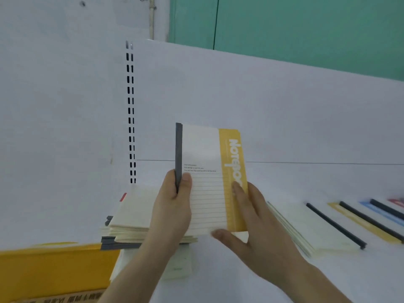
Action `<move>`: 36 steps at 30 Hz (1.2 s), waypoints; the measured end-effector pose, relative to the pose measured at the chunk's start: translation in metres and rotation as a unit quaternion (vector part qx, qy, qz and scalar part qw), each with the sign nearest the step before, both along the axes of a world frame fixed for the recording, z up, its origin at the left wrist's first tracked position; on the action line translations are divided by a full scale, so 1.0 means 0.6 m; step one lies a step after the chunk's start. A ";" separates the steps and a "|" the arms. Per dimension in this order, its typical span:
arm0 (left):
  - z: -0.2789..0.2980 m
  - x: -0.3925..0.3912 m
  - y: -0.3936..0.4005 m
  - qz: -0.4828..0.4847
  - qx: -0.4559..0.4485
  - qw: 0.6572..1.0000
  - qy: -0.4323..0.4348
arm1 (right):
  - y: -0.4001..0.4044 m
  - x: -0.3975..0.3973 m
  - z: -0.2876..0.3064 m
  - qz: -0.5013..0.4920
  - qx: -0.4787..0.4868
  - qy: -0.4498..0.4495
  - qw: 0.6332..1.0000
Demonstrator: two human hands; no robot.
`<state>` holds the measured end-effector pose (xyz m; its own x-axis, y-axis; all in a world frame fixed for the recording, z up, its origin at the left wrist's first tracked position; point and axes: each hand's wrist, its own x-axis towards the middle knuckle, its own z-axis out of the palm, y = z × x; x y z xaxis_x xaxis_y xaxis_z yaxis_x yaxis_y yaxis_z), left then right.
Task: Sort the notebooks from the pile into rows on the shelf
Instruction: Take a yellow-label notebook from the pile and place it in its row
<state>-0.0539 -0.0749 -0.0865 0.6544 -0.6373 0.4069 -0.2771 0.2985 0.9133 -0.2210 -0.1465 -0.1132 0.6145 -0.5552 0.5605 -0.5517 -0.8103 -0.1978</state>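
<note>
A cream notebook (pixel 207 162) with a yellow band reading "Notebook" and a dark grey spine stands upright above the white shelf (pixel 328 184). My left hand (pixel 172 206) grips its spine edge, thumb on the cover. My right hand (pixel 251 219) holds its lower right corner, fingers on the yellow band and thumb under the bottom edge. Behind and below it lies the pile of cream notebooks (pixel 131 221). To the right, notebooks lie in a row on the shelf: a cream one (pixel 310 228), a yellow-banded one (pixel 363 224), a blue one (pixel 380 213) and a red one (pixel 396 202).
A yellow box (pixel 54 267) sits at the lower left, in front of the pile. A slotted upright (pixel 130 114) runs up the white back panel. A green wall (pixel 306 27) rises behind the shelf unit.
</note>
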 end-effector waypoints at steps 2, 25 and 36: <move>-0.009 -0.019 -0.015 -0.008 0.012 1.000 0.000 | 0.003 -0.022 0.002 -0.034 0.003 0.022 0.999; -0.069 -0.502 -0.214 -0.052 0.161 0.942 -0.289 | -0.130 -0.562 -0.073 -0.260 -0.034 0.096 0.960; -0.122 -0.631 -0.335 -0.007 0.207 0.901 -0.381 | -0.253 -0.694 -0.081 -0.169 0.088 0.115 0.975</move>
